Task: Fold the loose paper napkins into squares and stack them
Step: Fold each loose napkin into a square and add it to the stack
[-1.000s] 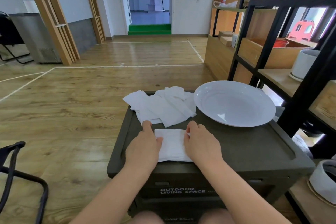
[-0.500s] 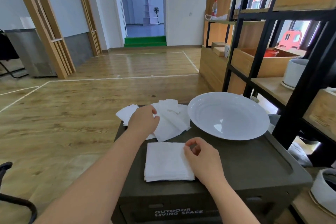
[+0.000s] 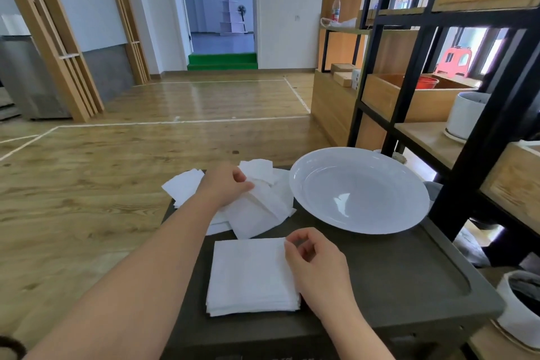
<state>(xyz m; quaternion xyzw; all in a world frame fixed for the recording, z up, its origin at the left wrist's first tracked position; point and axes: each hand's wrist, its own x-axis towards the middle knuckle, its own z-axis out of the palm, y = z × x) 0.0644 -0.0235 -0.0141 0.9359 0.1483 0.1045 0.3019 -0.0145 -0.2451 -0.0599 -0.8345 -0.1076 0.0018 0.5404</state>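
Folded napkin stack point(image 3: 251, 275) sits at 6 o'clock on the dark box top point(image 3: 394, 266), edges roughly squared. Right hand point(image 3: 318, 269) rests at the stack's 3 o'clock edge — fingers curled, thumb and forefinger seemingly nipping the top corner, though the view is poor there. Loose napkin pile point(image 3: 257, 210) lies at 11 o'clock, overhanging the box's far-left corner. Left hand point(image 3: 225, 185) on the pile, fingers pinching a sheet. White bowl point(image 3: 359, 190) at 1 o'clock, just beside the pile. Black-framed shelf point(image 3: 473, 114) at 3 o'clock.
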